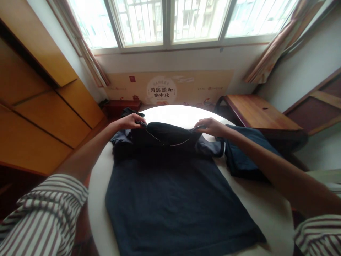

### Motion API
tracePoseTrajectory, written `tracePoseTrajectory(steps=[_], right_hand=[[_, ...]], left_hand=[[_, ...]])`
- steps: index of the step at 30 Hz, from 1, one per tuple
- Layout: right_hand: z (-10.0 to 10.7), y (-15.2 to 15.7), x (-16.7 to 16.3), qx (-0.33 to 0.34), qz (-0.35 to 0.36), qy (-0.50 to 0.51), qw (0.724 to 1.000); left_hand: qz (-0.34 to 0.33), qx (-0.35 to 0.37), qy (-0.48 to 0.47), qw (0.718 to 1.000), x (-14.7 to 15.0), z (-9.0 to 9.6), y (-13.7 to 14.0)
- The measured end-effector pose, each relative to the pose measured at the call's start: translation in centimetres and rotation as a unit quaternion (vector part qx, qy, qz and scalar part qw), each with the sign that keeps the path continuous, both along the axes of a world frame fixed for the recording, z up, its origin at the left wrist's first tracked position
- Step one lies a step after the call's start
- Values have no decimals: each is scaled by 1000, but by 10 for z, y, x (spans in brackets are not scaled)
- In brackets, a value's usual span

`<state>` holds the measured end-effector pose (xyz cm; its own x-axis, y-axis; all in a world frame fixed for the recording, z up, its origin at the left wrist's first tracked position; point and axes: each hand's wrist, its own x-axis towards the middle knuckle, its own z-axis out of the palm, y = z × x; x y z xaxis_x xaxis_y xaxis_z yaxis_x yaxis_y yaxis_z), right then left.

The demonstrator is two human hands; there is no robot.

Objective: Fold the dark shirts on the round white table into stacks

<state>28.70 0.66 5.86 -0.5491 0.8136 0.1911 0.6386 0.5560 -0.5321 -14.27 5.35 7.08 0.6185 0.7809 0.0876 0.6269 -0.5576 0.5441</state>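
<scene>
A dark navy short-sleeved shirt [170, 199] lies spread over a round white table, its hem toward me and its collar end at the far side. My left hand [131, 121] pinches the shirt's collar at the left. On the opposite side my right hand [210, 126] grips the collar too, so the neck part is lifted and stretched between both hands. Thin pale trim lines the neck opening. The right sleeve, with a pale edge, rests flat near my right forearm. Bunched dark cloth lies below my left hand.
Folded dark blue cloth [247, 153] sits at the right of the white table [277, 209], partly behind my right forearm. A wooden bench-like table [263, 112] stands beyond it. Orange-brown cabinets [48, 103] line the left. A printed banner [186, 83] runs below the windows.
</scene>
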Motion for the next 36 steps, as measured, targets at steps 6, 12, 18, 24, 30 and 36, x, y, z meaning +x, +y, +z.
tracePoseTrajectory(steps=[6, 12, 18, 24, 30, 36], right_hand=[[34, 55, -29, 92, -229, -4, 969], [10, 0, -57, 60, -167, -46, 983], [-37, -184, -15, 9, 18, -77, 997], [-72, -275, 49, 11, -255, -25, 967], [-90, -305, 43, -36, -275, 9, 961], [-61, -330, 42, -97, -194, 14, 976]], left_hand=[[297, 216, -56, 928, 47, 6, 47], [208, 244, 13, 947, 100, -6, -13], [-83, 115, 30, 989, 77, -41, -212], [-87, 76, 66, 991, 25, -64, -321], [-87, 133, 82, 984, 14, -75, -340], [-82, 111, 113, 984, 12, -76, -341]])
